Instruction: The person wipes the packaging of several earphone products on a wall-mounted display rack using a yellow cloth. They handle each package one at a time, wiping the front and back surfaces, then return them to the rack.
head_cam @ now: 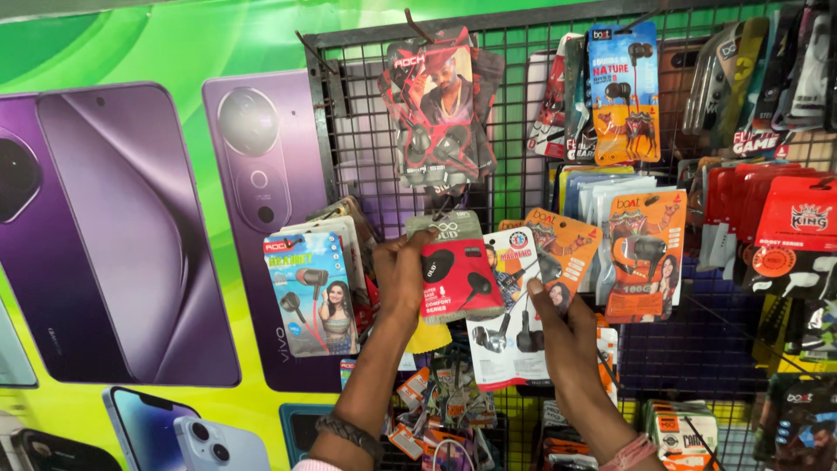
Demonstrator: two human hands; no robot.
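My left hand (pixel 403 281) is raised to a wire display rack (pixel 349 139) and grips a red and grey earphone pack (pixel 455 272) by its left edge and top. My right hand (pixel 565 336) is just to the right and lower, its fingers holding the white earphone pack (pixel 508 336) hanging behind the red one. A woven band is on my left wrist and a pink one on my right.
Many hanging earphone packs fill the rack: a blue one (pixel 309 295) at left, orange ones (pixel 643 253) at centre right, red ones (pixel 793 231) at far right, a dark one (pixel 440 109) on top. A green phone poster (pixel 131 227) covers the wall at left.
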